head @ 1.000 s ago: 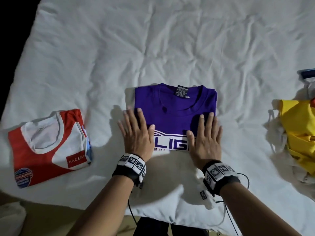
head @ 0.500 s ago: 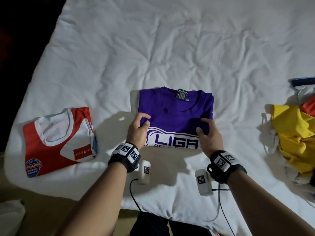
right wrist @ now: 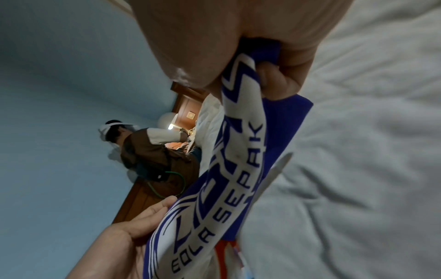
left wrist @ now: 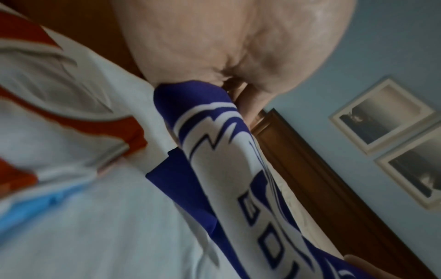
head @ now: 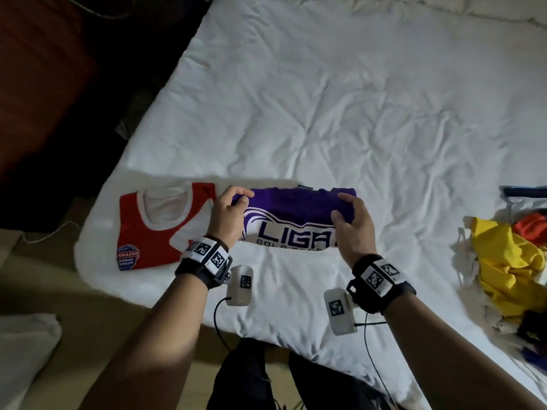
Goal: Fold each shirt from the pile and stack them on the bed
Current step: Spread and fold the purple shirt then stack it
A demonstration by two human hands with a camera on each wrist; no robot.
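Observation:
A folded purple shirt (head: 293, 216) with white LIGA lettering hangs just above the bed (head: 325, 113), lifted by both hands. My left hand (head: 229, 213) grips its left edge; thumb and fingers pinch the cloth (left wrist: 190, 98). My right hand (head: 352, 220) grips its right edge, fingers curled round the fabric (right wrist: 241, 117). A folded red and white shirt (head: 159, 226) lies flat on the bed right beside my left hand. A heap of unfolded shirts, yellow (head: 509, 261) on top, lies at the right.
The bed's near edge (head: 266, 329) runs below my wrists, its left edge beside a dark floor (head: 74, 128). Cables hang from the wrist cameras. Another person (right wrist: 152, 151) stands by a wooden headboard in the right wrist view.
Both hands went from pressing flat on the purple shirt to gripping its sides, then lifted it and carried it left, close to the red and white shirt.

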